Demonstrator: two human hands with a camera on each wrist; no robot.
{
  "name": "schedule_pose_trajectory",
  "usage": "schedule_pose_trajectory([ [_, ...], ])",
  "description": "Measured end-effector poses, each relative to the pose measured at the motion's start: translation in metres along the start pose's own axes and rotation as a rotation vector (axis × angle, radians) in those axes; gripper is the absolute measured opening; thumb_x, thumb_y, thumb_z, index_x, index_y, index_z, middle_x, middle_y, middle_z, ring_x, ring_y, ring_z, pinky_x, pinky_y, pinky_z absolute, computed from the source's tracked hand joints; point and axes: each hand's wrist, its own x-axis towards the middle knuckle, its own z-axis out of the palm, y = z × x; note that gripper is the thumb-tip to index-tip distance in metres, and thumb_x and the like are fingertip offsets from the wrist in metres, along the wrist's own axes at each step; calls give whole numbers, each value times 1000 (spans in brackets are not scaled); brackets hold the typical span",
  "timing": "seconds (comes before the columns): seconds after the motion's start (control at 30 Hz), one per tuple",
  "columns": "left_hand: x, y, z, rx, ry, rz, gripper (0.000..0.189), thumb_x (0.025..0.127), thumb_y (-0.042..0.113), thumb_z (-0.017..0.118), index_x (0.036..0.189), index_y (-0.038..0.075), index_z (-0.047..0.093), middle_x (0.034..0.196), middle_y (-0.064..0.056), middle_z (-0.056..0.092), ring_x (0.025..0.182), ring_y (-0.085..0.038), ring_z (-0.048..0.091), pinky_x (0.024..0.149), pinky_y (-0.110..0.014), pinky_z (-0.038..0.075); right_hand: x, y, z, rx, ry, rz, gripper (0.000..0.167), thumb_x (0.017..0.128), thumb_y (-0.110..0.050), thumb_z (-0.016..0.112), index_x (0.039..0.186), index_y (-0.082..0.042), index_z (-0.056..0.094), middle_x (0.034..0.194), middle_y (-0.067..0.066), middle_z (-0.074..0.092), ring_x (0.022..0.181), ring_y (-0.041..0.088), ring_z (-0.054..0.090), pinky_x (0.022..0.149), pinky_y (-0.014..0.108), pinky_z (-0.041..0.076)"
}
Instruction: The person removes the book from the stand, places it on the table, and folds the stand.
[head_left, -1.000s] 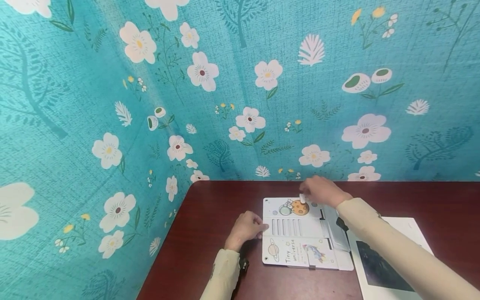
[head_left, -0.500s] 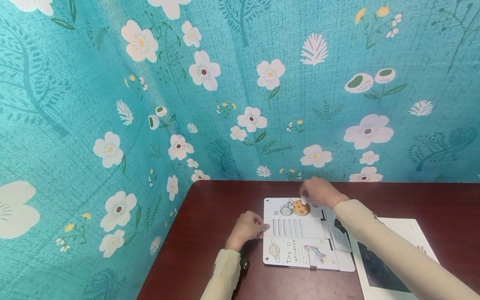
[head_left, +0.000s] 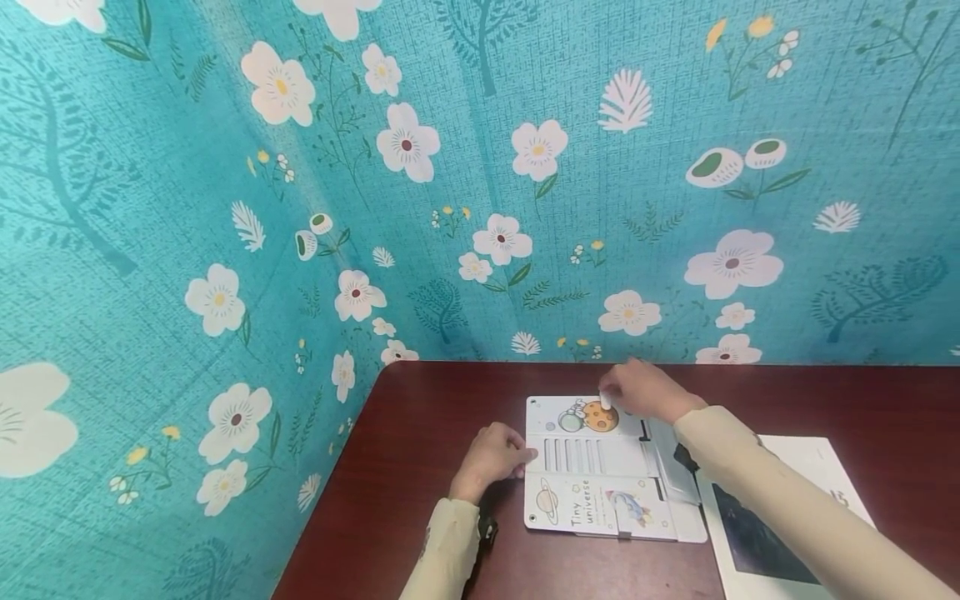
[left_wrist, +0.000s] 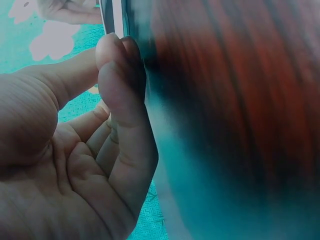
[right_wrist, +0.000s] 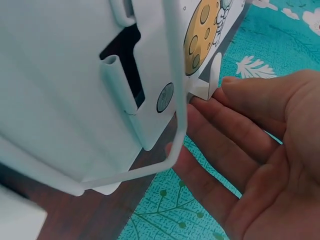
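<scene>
A white folding book stand (head_left: pixel 622 454) printed with an astronaut, planets and "Tiny universe" lies on the dark red table. My left hand (head_left: pixel 495 457) pinches its left edge between thumb and fingers; the left wrist view shows the fingertips on the stand's thin edge (left_wrist: pixel 118 17). At the far edge, my right hand (head_left: pixel 647 388) pinches a small white upright tab (head_left: pixel 606 401) beside the orange planet print. In the right wrist view, thumb and index finger meet at this tab (right_wrist: pixel 215 70), and the other fingers extend under a bent white wire bar (right_wrist: pixel 177 125).
To the right of the stand lies a white sheet or flat box (head_left: pixel 810 467) with a dark rectangle, partly under my right forearm. A teal floral cloth (head_left: pixel 480 183) hangs behind and to the left of the table (head_left: pixel 420 417).
My right hand has lowered slightly at the tab, which has tipped a little toward the stand. My left hand keeps its grip, and the stand stays in place.
</scene>
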Motion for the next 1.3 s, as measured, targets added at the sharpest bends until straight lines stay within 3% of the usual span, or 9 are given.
schedule_pose_trajectory([
  [0.3,-2,0,-1,7,4,-4,16,90,21,81,89,6,76,55,1,63,49,-9,58,53,-24,45,-18,3,3,4,29,-41,23,94,-8,71,116,-5,78,112,12,80,106,34,75,92,52,59],
  [0.57,-3,-1,0,11,7,-3,15,90,21,82,87,7,76,55,0,64,49,-9,58,53,-23,46,-47,1,-4,47,85,-57,29,91,-4,75,120,-6,76,116,12,79,106,32,76,89,52,60],
  [0.73,-1,-2,1,11,0,-13,15,90,21,81,88,7,77,55,1,63,49,-9,58,53,-24,46,-64,2,-7,29,128,-37,29,88,-4,77,117,-7,77,109,10,80,97,28,77,80,47,62],
  [1.0,1,-1,1,6,-4,-22,16,90,22,81,92,6,77,56,1,64,50,-10,59,54,-24,46,-83,3,-3,-38,207,-23,29,83,-2,81,112,-4,79,103,9,80,95,27,76,78,47,61],
  [1.3,1,-1,1,10,-1,-19,16,91,22,81,90,7,77,57,1,64,51,-10,60,54,-25,46,-93,4,5,-72,129,-3,18,81,-9,86,97,-15,82,90,0,80,79,14,72,69,39,59],
])
